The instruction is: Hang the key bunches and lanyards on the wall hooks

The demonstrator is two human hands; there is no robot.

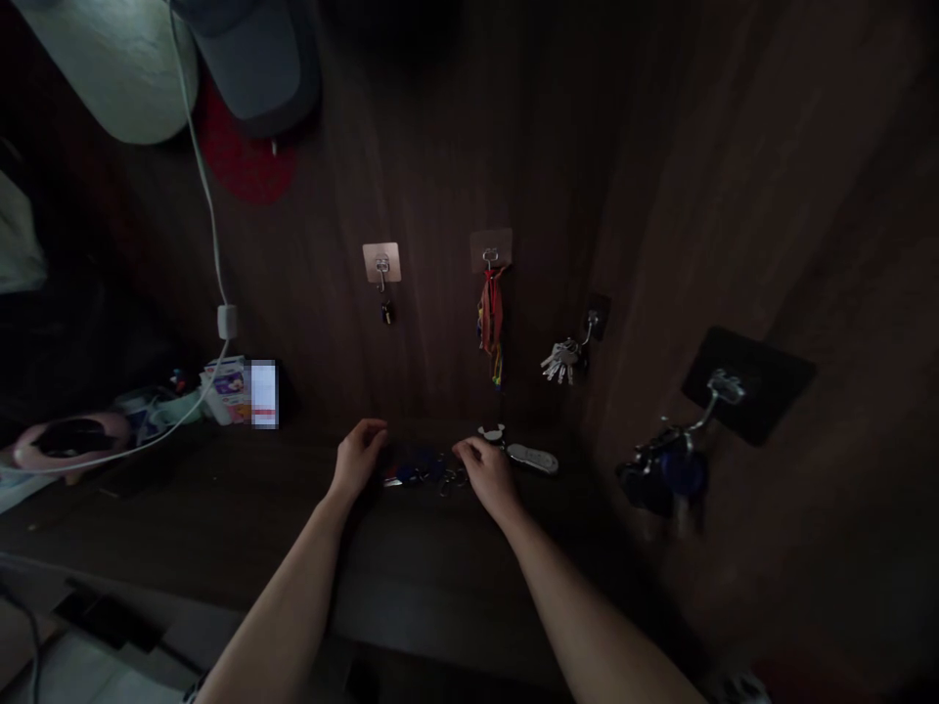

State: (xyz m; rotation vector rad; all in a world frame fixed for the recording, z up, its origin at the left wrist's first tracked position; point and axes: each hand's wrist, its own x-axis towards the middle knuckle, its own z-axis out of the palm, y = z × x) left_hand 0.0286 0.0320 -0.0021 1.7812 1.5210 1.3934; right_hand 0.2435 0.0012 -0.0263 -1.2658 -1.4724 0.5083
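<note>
Dark wood-grain shelf point(440, 577) meets a matching wall point(440, 147), with a bunch of blue-tagged metal key rings point(422, 471) lying at twelve o'clock between the hands. Left hand point(358, 458) curls half-closed just beside the bunch; right hand point(488, 471) arches over its end, and whether either grips it cannot be told. Silver keys point(561, 360) hang from a wall hook at one o'clock.

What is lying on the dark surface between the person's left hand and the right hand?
In the head view, a cluster of blue key fobs with metal rings lies between the left hand and the right hand, on the dark wooden surface.
</note>
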